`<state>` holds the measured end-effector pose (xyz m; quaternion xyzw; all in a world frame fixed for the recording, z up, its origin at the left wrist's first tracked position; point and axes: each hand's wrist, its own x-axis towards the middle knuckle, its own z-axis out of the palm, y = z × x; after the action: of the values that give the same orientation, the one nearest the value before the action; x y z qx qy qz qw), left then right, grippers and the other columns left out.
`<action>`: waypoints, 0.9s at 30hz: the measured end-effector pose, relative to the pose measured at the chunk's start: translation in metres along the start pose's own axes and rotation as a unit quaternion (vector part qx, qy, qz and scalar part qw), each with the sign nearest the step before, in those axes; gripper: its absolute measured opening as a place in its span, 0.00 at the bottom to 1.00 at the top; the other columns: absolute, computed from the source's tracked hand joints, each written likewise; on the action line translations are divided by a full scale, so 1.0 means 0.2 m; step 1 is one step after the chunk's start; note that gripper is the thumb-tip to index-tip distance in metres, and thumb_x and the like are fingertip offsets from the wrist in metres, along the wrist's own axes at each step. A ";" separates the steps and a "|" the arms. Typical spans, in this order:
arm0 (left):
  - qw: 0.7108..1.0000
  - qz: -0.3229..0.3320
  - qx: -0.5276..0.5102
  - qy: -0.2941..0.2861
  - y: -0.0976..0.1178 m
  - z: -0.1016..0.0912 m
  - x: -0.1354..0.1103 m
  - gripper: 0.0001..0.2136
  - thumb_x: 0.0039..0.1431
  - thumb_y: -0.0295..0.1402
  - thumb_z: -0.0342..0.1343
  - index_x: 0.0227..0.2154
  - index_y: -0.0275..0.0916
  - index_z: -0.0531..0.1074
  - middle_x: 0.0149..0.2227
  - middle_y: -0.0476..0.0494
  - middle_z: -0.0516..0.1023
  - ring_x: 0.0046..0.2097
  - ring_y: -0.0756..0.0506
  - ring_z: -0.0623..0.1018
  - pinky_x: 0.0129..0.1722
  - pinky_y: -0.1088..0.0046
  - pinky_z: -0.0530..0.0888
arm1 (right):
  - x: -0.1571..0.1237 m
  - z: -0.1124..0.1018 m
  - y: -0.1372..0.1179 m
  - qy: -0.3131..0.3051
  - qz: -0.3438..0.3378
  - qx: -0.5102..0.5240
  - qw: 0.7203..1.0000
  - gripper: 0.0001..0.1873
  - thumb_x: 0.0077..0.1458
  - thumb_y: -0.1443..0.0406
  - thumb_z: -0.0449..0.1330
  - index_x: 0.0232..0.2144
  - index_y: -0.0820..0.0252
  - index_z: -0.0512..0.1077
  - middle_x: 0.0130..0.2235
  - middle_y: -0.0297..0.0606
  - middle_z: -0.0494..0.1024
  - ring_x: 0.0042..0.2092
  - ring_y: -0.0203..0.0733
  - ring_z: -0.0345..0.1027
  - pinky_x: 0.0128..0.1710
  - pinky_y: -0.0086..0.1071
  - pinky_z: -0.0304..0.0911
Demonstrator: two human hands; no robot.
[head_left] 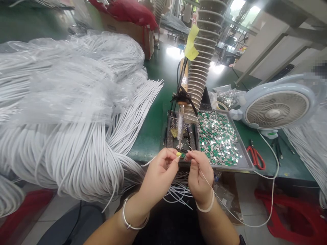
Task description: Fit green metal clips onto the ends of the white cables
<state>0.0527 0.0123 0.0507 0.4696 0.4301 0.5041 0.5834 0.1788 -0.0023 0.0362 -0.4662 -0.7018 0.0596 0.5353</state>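
My left hand (163, 170) is closed in a pinch on the end of a white cable (148, 162), with a small yellow bit (178, 154) showing at the fingertips. Close beside it, my right hand (201, 172) pinches a small green connector board (183, 156); the two pieces meet or nearly meet, I cannot tell which. A thin pale strand runs past the right hand's fingers. Just above both hands, a soldering iron (181, 119) hangs tip down, tied to a stand over a cluttered holder (171, 139).
Bundles of white cables (84, 153), partly under plastic, fill the left. A grey tray (246, 158) of many green-and-silver connectors stands right of the iron. Beyond it are red-handled scissors (256, 158) and a fan (277, 109). A ribbed hose (204, 51) comes down behind the iron.
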 end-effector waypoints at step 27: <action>0.992 0.033 0.121 -0.014 0.08 -0.02 0.03 0.04 0.54 0.27 0.51 0.25 0.39 0.64 0.35 0.46 0.72 0.37 0.48 0.74 0.37 0.73 0.71 | -0.03 0.02 0.02 0.032 0.025 0.036 0.999 0.16 0.57 0.75 0.48 0.45 0.58 0.66 0.40 0.41 0.77 0.41 0.39 0.74 0.41 0.37 0.73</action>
<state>0.0473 0.0187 0.0662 0.5575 0.4640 0.4611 0.5111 0.1773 -0.0028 0.0286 -0.4657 -0.6697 0.0828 0.5725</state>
